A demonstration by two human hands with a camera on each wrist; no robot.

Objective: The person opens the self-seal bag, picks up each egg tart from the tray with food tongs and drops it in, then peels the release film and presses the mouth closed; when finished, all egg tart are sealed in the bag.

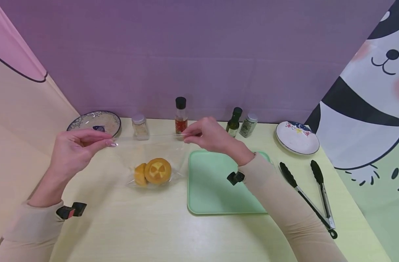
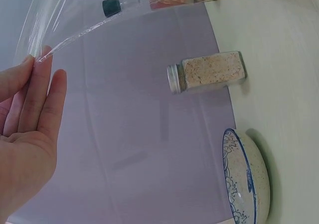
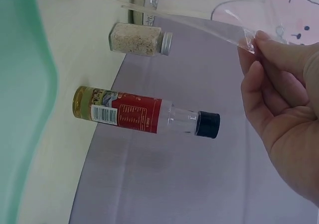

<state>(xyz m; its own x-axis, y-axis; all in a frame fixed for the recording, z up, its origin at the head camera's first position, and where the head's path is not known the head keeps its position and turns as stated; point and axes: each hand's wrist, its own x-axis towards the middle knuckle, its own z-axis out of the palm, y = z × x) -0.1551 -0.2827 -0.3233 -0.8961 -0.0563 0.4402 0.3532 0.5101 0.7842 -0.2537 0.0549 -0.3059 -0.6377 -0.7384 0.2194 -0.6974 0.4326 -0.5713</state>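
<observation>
A clear plastic bag [image 1: 130,153] hangs between both hands, its top edge drawn out flat. At its bottom lie two round golden buns [image 1: 158,170], one showing a pattern on top and the other partly behind it. My left hand [image 1: 75,151] pinches the bag's left top corner between thumb and fingers; in the left wrist view the film [image 2: 40,40] runs up from the fingertips. The right top corner is pinched by my right hand [image 1: 210,135], and the right wrist view shows the film [image 3: 224,30] stretching away from the thumb and forefinger.
Right of the bag lies a green tray [image 1: 225,196], partly under my right forearm. Tongs [image 1: 314,203] lie spread at the right. Along the back stand a patterned bowl [image 1: 98,122], a spice jar [image 1: 140,127], a red-labelled bottle [image 3: 139,112], a dark bottle [image 1: 233,123], a herb jar [image 1: 248,125] and a white plate [image 1: 296,140].
</observation>
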